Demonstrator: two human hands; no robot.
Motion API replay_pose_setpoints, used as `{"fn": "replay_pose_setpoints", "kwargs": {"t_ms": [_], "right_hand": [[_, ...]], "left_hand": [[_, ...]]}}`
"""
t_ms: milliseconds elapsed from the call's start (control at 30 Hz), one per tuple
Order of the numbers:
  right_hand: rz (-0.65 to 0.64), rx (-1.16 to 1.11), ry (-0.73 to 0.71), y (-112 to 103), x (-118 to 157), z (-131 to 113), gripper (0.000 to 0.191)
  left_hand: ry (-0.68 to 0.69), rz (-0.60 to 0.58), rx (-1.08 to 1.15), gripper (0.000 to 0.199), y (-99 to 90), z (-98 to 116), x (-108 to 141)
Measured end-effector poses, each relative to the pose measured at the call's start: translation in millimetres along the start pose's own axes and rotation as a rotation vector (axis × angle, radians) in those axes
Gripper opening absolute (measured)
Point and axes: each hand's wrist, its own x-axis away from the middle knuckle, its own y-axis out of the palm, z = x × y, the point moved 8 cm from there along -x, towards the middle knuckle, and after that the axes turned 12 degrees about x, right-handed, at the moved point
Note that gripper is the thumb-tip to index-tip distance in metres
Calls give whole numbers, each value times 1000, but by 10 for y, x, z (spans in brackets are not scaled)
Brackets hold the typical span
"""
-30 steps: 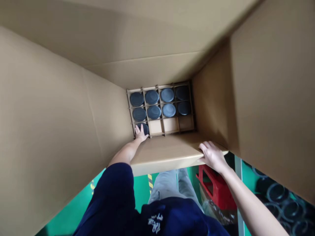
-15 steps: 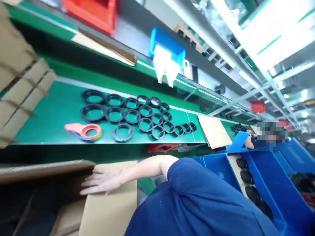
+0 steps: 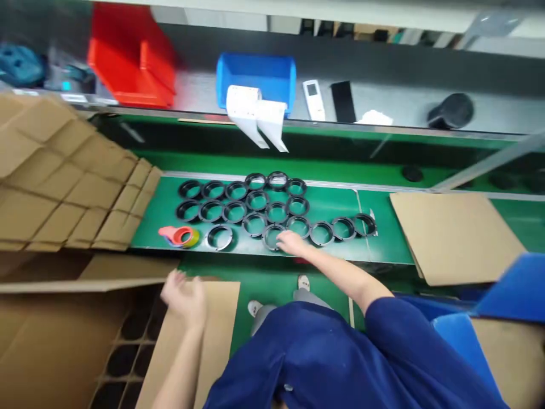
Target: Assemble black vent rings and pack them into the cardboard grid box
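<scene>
Several black rings lie in close rows on the green bench. My right hand reaches across to the front of the rows, its fingers closed at the rim of a black ring. My left hand, smeared by motion, hangs over a cardboard flap, with thumb and fingers apart and nothing visible between them. Beneath it on the left, an open carton holds black round parts in cardboard compartments. A lone ring sits beside a roll of yellow tape with a red-orange piece.
Stacked cardboard dividers rise at the bench's left end. Flat cardboard sheets overhang the right front edge. Above, a shelf carries a red bin, a blue bin with hanging paper labels, and a black cylinder. Blue boxes stand at lower right.
The view has swung from a tilted look rightward to face the bench. A hand lay flat on the carton flap; now my left hand is raised above it and my right hand is at the rings.
</scene>
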Motion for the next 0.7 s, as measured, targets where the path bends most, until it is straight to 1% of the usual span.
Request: {"fn": "replay_pose_setpoints", "kwargs": {"t_ms": [33, 67, 100, 133, 167, 200, 233, 300, 367, 433, 500, 567, 633, 667, 700], "right_hand": [[-1, -12, 38, -28, 45, 251, 26], [-3, -18, 62, -45, 75, 465, 28], [-6, -19, 74, -55, 92, 640, 28], [-3, -24, 72, -69, 98, 776, 27], [5, -28, 61, -88, 96, 878, 27], [16, -33, 46, -110, 88, 956, 27], [32, -38, 25, -138, 78, 1013, 29], [66, -43, -35, -190, 61, 1082, 35], [81, -34, -108, -198, 38, 1117, 38], [70, -6, -205, -136, -20, 1104, 42], [52, -27, -293, -18, -117, 1042, 45], [12, -108, -343, 144, -210, 934, 47], [-44, -135, -404, 315, -226, 750, 48], [-48, -95, -466, 369, -192, 620, 47], [-22, -29, -546, 390, -136, 469, 45]], "left_hand": [[-1, -88, 72, 63, 315, 107, 120], [-33, -224, 110, 56, 690, 168, 246], [-62, -325, 133, 51, 1029, 207, 372], [-73, -388, 141, 46, 1311, 242, 488], [-78, -433, 147, 41, 1539, 269, 596], [-66, -470, 149, 38, 1717, 301, 696], [-42, -503, 146, 35, 1848, 337, 789], [19, -582, 119, 35, 2018, 406, 962], [40, -613, 75, 37, 2069, 419, 1075], [-9, -560, 47, 37, 1997, 338, 1092], [-88, -447, 36, 33, 1801, 185, 1054], [-161, -332, 14, 31, 1534, 13, 1053], [-221, -228, -8, 30, 1257, -123, 1139], [-244, -185, -16, 30, 1134, -170, 1215], [-262, -149, -23, 29, 1023, -206, 1305]]}}
